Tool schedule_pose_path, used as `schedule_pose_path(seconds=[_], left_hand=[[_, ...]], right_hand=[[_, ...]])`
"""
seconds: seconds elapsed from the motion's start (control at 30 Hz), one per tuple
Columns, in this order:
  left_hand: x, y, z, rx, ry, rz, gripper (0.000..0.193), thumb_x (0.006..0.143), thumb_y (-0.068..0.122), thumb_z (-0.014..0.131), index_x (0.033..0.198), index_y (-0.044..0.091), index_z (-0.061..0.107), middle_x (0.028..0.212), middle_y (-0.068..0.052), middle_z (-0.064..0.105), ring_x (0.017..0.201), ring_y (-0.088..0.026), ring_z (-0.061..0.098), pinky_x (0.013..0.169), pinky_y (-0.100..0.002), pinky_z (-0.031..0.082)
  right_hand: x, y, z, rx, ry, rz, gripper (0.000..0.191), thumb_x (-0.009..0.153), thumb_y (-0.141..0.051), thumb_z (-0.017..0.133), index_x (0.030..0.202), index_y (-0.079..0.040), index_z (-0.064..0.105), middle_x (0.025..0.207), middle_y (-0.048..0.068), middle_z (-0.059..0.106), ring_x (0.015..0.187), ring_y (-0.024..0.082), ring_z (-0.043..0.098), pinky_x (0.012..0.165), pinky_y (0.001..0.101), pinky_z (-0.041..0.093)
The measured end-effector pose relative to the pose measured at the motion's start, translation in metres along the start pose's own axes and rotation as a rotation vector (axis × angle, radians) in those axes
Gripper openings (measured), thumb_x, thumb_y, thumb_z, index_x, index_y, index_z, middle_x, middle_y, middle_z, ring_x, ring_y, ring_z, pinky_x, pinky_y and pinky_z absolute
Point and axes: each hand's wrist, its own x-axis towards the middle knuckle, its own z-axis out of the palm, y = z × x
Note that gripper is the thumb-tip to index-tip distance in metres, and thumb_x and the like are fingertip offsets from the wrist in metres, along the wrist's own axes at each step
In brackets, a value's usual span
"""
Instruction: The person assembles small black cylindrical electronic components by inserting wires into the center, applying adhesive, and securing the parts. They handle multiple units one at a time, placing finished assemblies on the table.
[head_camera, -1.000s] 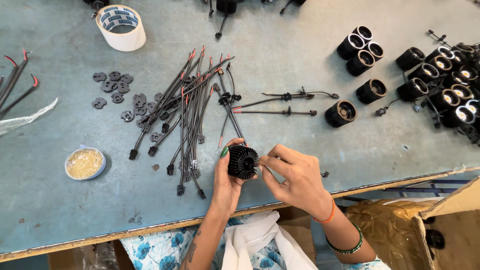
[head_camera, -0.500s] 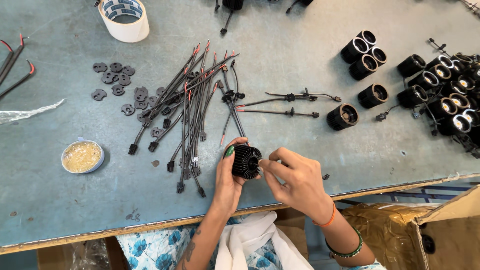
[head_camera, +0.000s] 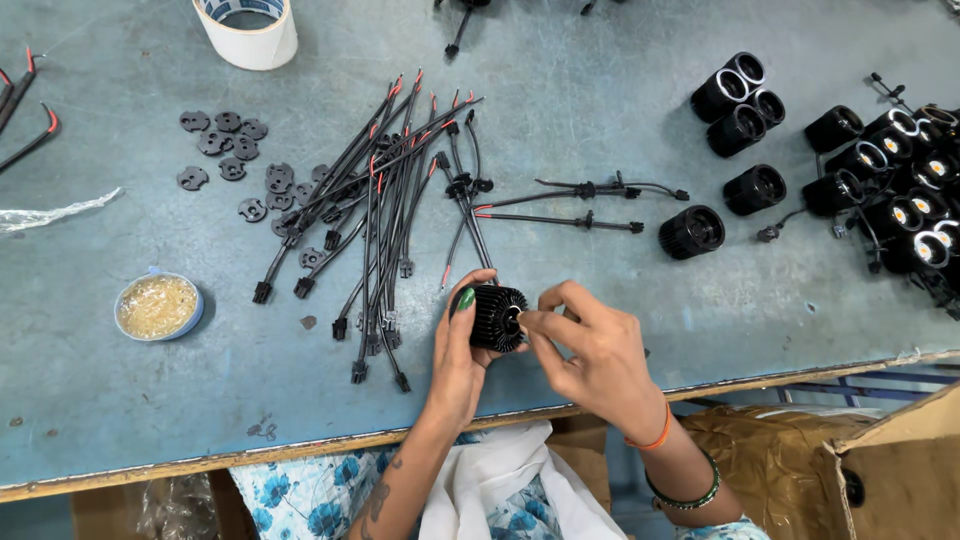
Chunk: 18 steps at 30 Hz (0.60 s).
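Finned black housing (head_camera: 496, 316), one, near table edge (head_camera: 300, 445), gripped by left hand (head_camera: 458, 360); right hand (head_camera: 590, 355) pinches at its open face, small part possibly held; beyond: wire bundle (head_camera: 385, 200), roughly a dozen black discs (head_camera: 235, 165), tape roll (head_camera: 250, 30).

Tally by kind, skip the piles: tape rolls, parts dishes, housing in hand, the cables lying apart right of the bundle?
tape roll: 1
parts dish: 1
finned black housing in the left hand: 1
separate cables: 2
Total: 5
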Motion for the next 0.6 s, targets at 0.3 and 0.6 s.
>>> schedule_pose_path(seconds=[0.3,0.6], left_hand=[[0.004,-0.007,0.000,0.033,0.040,0.039,0.046,0.107,0.030,0.045,0.146,0.007,0.046,0.114,-0.011,0.062,0.093,-0.016,0.067,0.075,-0.035,0.064],[0.018,-0.004,-0.004,-0.190,0.143,0.161,0.050,0.111,0.039,0.040,0.150,0.009,0.041,0.123,-0.013,0.062,0.106,-0.023,0.068,0.084,-0.035,0.063]], right_hand=[[0.000,0.020,0.011,0.172,-0.021,0.040,0.016,0.080,0.000,0.078,0.093,-0.008,0.076,0.090,0.003,0.070,0.063,0.016,0.067,0.056,0.0285,0.051],[0.028,0.029,-0.015,0.120,0.038,-0.190,0.029,0.085,0.003,0.065,0.113,-0.003,0.071,0.127,0.020,0.064,0.122,0.038,0.060,0.102,0.0446,0.050]])
